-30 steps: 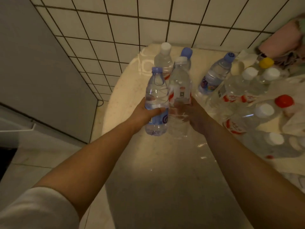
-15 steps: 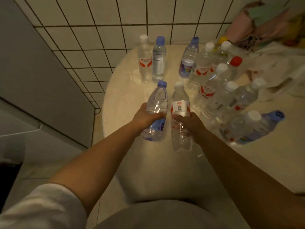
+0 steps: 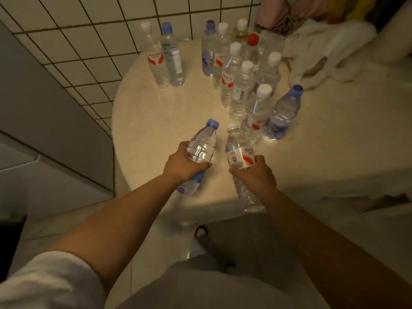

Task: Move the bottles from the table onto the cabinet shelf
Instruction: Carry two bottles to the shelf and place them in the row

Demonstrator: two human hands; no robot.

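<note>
My left hand grips a clear blue-capped bottle, tilted with its cap pointing away, above the near edge of the round beige table. My right hand grips a white-capped bottle with a red-and-white label, also lifted off the table. Several more bottles stand clustered at the table's right. Two others stand at the back left by the wall. The cabinet shelf is out of sight.
A white tiled wall runs behind the table. A grey panel stands at the left. A crumpled white plastic bag and colourful cloth lie at the back right. Tiled floor shows under the table's edge.
Both hands have drawn the two bottles back toward me, off the table's middle to its near edge. The view has pulled back and tipped down, so more bottles and floor show.
</note>
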